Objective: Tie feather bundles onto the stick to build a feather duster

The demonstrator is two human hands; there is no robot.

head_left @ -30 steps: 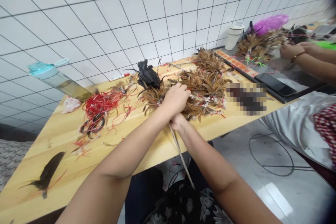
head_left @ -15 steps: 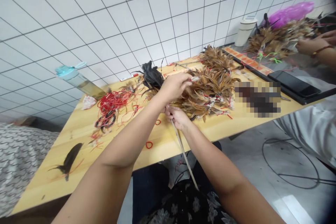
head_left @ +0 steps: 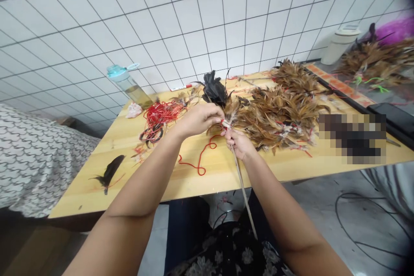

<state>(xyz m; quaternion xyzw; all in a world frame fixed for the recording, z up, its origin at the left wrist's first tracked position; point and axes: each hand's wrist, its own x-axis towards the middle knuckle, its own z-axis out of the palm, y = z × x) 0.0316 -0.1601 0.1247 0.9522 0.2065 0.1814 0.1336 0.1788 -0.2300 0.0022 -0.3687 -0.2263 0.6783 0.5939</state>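
My right hand (head_left: 239, 143) is closed around a thin pale stick (head_left: 244, 194), whose lower end slants down to my lap. My left hand (head_left: 207, 118) pinches a red string (head_left: 202, 159) at the white quill ends of brown feathers (head_left: 232, 110), just above my right fingers. The string's loose tail curls over the table below the hands. Black feathers (head_left: 214, 88) spread out just beyond my left hand, in line with the stick; how they are fastened is hidden.
Brown feather bundles (head_left: 284, 112) lie right of my hands. Left are a tangle of red strings (head_left: 163, 114), a water bottle (head_left: 132, 88), a marker (head_left: 181, 88) and a loose black feather (head_left: 111, 172). A pale cup (head_left: 339, 45), a phone (head_left: 394, 116) and a blurred-out patch are at right.
My left hand has drawn back from over the brown bundles to the stick just above my right hand. More red string now shows on the table. The view has swung left.
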